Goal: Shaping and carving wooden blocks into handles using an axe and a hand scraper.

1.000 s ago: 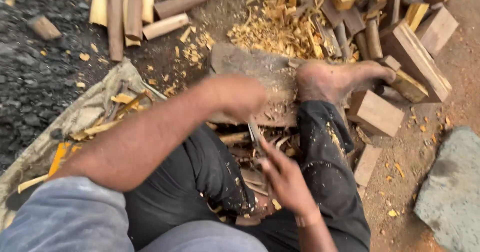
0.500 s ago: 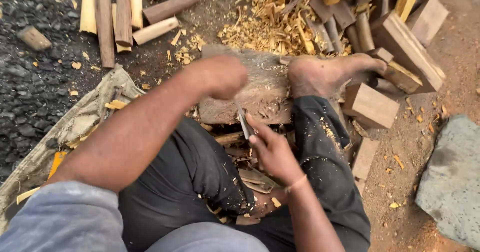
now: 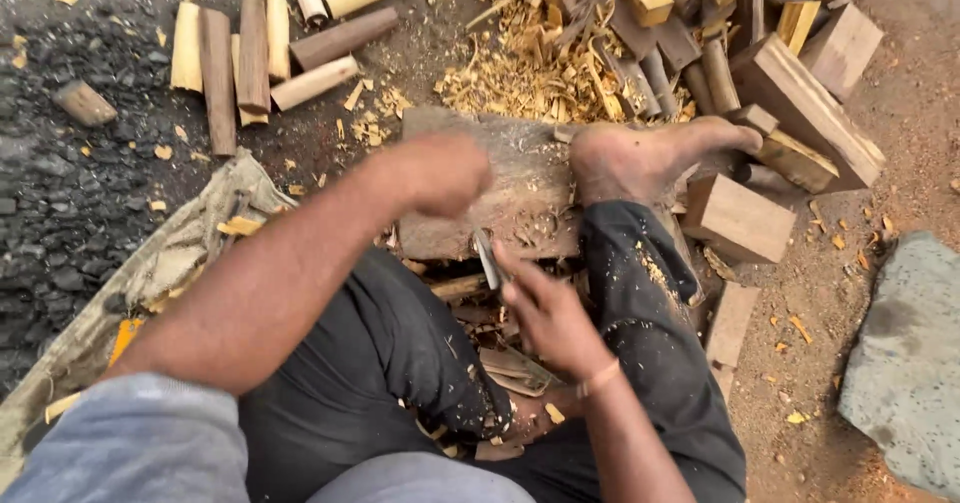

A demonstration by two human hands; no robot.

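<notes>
Right hand (image 3: 545, 308) grips a small blade (image 3: 488, 260), long axis pointing toward the wooden block (image 3: 520, 178); left hand (image 3: 440, 171), clenched and blurred, hovers above it.

One view only, head-worn, looking steeply down over the person's own lap at close range. Top of frame is forward, away from the body; sleeve and knees fill the bottom edge. Left hand (image 3: 440, 171) sits near centre, blurred; right hand (image 3: 545, 313) just below and right of it. The fingers (image 3: 520, 271) of the right hand lie almost dead centre, so the camera axis falls about there. Beyond the fingers: block (image 3: 520, 178), then the shavings (image 3: 530, 73) at the top. Left of the fingers: sticks (image 3: 240, 58) on dark ground. Right of them: foot (image 3: 640, 158), far right the stone (image 3: 905, 363), cut by the frame edge. No second view to overlap.
</notes>
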